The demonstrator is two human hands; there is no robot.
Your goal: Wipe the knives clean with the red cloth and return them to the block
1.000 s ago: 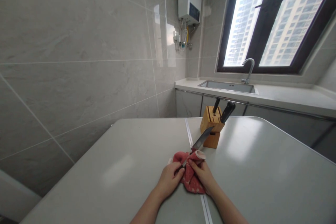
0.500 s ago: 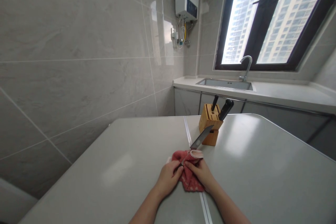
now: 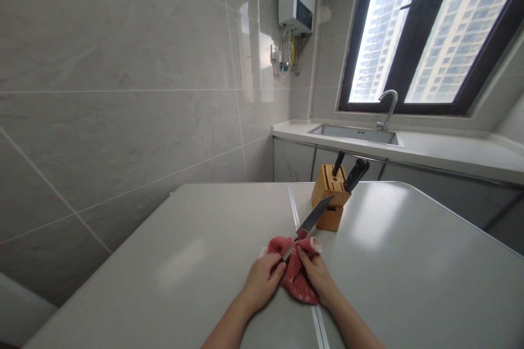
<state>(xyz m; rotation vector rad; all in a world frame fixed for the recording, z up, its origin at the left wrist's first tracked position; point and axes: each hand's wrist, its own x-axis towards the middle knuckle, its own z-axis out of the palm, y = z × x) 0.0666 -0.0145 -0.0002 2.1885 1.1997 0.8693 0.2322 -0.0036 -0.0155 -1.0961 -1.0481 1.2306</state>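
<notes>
Two things are held above a smooth, glossy, pale table: a knife and a red cloth. We see the left hand closed around the knife's handle, with only a dark bit of it showing. The right hand pinches the cloth between thumb and fingers beside the blade. The cloth is soft and bunched, with pale spots low down and a rolled whitish edge, and one fold crosses the blade. The blade is flat, grey metal, slanting away from us to a narrow point that overlaps the block in our view; we cannot tell whether they touch.

The block is grained, honey-brown wood, upright with a slanted top cut by dark slots and a smaller lower part in front. Two black handles stick up out of it, one thick, one slim. Beyond, a rectangular metal sink is set in a white counter, with small dark slots in its far wall and a curved chrome tap behind.
</notes>
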